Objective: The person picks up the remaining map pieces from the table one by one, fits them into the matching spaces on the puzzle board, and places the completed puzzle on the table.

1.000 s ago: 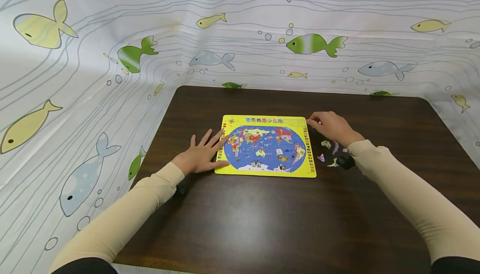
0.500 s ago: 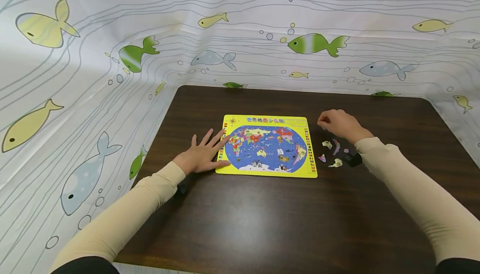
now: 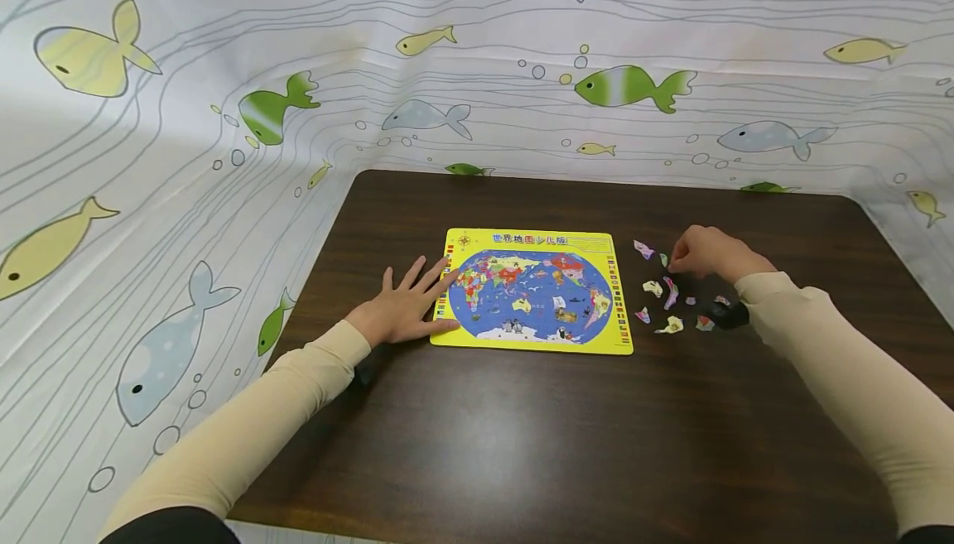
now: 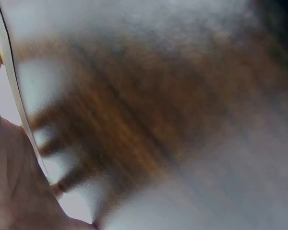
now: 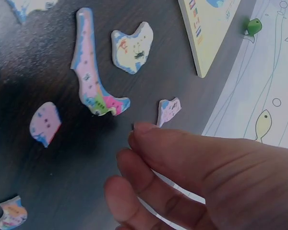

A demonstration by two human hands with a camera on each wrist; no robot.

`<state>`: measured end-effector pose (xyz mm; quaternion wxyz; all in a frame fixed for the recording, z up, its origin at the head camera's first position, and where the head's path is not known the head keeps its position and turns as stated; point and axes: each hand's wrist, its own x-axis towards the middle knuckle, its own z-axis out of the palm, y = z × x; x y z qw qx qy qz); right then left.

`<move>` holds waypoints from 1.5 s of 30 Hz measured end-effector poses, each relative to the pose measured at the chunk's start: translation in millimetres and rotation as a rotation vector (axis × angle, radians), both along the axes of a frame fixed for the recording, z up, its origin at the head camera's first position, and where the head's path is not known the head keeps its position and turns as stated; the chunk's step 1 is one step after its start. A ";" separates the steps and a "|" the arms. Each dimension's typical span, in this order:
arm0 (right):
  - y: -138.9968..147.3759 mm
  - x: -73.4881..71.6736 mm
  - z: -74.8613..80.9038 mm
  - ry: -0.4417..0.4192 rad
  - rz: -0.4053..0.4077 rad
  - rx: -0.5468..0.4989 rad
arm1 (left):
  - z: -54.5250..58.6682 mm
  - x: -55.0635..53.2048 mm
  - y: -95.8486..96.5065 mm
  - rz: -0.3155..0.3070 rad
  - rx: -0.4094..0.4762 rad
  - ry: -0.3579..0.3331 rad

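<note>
A yellow-bordered world-map puzzle board (image 3: 522,345) lies flat on the table. My left hand (image 3: 395,310) rests on its left edge with the fingers spread. My right hand (image 3: 708,252) is low over the table right of the board. Its thumb and forefinger (image 5: 146,132) meet in a pinch at a small greenish puzzle piece (image 3: 663,260); in the right wrist view only a dark sliver shows at the tips. Close by lie a pink piece (image 3: 643,249), a cream piece (image 5: 133,48), a long pink piece (image 5: 89,67) and a small pink piece (image 5: 45,124).
More loose pieces lie nearer the front, among them a cream one (image 3: 671,325) and a reddish one (image 3: 704,324). The dark wooden table (image 3: 477,436) is bounded at back and sides by a fish-print cloth (image 3: 522,97).
My right hand has moved rightward from the board's top right corner, uncovering the pink piece and several others. The left hand has stayed on the board.
</note>
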<state>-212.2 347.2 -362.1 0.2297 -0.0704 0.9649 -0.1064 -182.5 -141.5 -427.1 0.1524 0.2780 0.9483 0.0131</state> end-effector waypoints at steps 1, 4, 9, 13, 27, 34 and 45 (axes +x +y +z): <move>0.9 0.4 -0.9 0.000 0.006 -0.005 | -0.3 0.0 0.2 0.000 0.000 0.000; 4.1 1.7 -3.0 0.009 0.027 -0.028 | -0.9 -0.1 0.6 0.000 0.001 0.001; 10.5 3.9 -5.0 0.010 0.021 -0.096 | -1.8 -1.0 0.7 0.001 -0.001 0.000; 14.4 6.5 -8.0 -0.016 0.001 -0.154 | -2.8 -2.2 -0.1 0.005 -0.008 -0.003; 12.1 17.5 -13.6 0.042 -0.155 -0.150 | -1.9 -2.0 0.4 0.011 -0.017 -0.009; 9.5 20.7 -15.1 0.059 -0.182 -0.123 | -0.1 -1.3 0.6 -0.003 -0.010 0.005; 8.7 21.9 -15.5 0.050 -0.218 -0.145 | -1.2 -2.6 1.3 0.006 -0.006 -0.004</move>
